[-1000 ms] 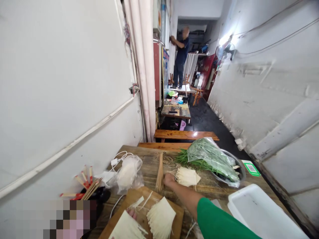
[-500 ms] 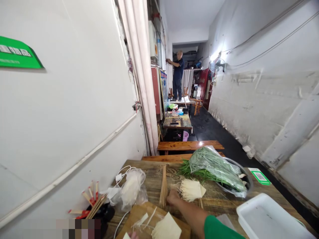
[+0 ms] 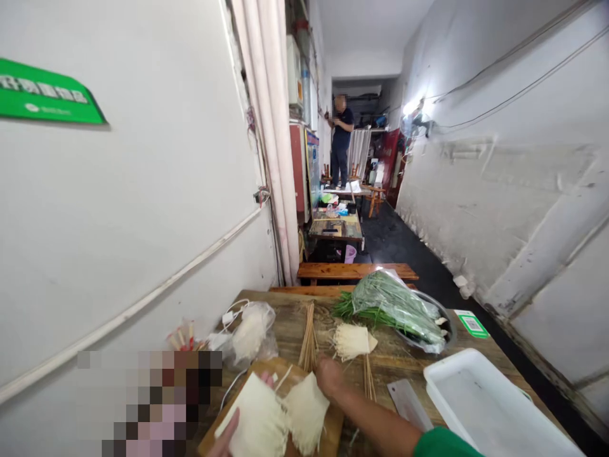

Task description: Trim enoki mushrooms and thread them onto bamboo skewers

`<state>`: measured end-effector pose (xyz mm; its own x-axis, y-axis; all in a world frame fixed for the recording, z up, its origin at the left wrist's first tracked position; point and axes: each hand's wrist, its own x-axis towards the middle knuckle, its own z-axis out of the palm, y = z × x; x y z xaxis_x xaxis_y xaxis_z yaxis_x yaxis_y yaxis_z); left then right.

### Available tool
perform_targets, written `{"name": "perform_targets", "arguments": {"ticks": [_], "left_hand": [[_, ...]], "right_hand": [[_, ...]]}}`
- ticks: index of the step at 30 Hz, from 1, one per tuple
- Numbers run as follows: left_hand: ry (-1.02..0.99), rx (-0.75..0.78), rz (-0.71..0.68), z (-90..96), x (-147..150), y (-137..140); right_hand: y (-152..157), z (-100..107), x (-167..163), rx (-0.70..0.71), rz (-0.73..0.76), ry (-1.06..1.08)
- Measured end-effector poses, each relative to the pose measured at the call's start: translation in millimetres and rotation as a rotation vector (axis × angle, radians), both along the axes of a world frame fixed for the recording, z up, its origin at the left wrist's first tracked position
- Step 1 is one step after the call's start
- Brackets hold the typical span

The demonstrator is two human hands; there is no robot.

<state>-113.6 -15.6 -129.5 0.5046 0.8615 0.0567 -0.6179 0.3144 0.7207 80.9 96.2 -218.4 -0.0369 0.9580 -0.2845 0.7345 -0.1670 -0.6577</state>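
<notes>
My left hand (image 3: 229, 433), coming in at the bottom edge, grips a pale tofu sheet (image 3: 257, 416) with a stringy fringed edge, tilted over the wooden cutting board (image 3: 214, 438). Its fingertips show at the sheet's top edge. Beside it on the board lies a second fringed piece (image 3: 307, 406). My right hand (image 3: 330, 376) is closed near the lower end of a bundle of bamboo skewers (image 3: 309, 336); anything inside its fingers is hidden. Beyond it is a fringed tofu stack (image 3: 352, 341), with more skewers (image 3: 368, 377) below.
A bagged bunch of green vegetables (image 3: 394, 304) lies over a metal bowl (image 3: 450, 330). At right stand a white tray (image 3: 485, 393) and a cleaver blade (image 3: 409, 403). A plastic bag (image 3: 252, 330) sits at left. A person (image 3: 341, 139) stands on a far table.
The tofu sheet in my left hand has come up into view over the board. My right hand sits slightly nearer the board. The distant person's arms have drawn in.
</notes>
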Motion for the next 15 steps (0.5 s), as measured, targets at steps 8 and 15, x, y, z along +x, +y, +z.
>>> {"name": "perform_targets", "arguments": {"ticks": [8,15], "left_hand": [[-0.370,-0.194,0.133,4.5,12,6],[-0.268,-0.334,0.124,4.8,15,6]], "right_hand": [[-59,50,65,-0.015,0.149,0.393],[-103,79,123,0.039,0.058,0.517]]}}
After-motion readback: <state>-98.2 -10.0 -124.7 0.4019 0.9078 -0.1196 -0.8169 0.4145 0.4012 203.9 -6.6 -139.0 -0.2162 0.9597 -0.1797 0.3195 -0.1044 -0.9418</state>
